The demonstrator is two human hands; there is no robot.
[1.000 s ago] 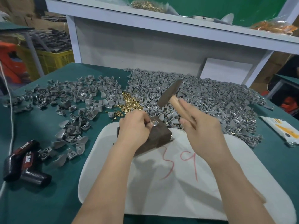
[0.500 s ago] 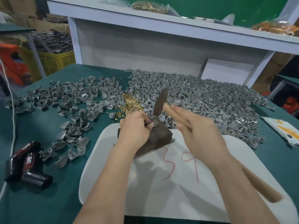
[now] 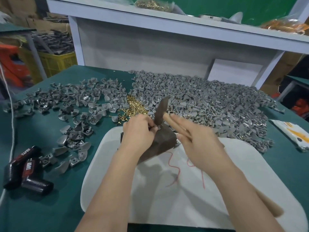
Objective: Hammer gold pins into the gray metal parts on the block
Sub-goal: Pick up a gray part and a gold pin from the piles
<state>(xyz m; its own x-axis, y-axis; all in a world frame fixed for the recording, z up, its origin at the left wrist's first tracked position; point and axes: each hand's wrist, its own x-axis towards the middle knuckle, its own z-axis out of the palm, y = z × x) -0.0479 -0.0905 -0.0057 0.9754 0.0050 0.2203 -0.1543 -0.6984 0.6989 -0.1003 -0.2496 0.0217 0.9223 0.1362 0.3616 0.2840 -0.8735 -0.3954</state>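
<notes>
Gray metal parts lie heaped on the far side of the green table, behind the white board that carries the dark block. The right hand, motion-blurred, grips the hammer by its wooden handle, the head just above the block. The left hand, fingers curled, pinches one gray part on the block's top. Gold pins lie just beyond.
</notes>
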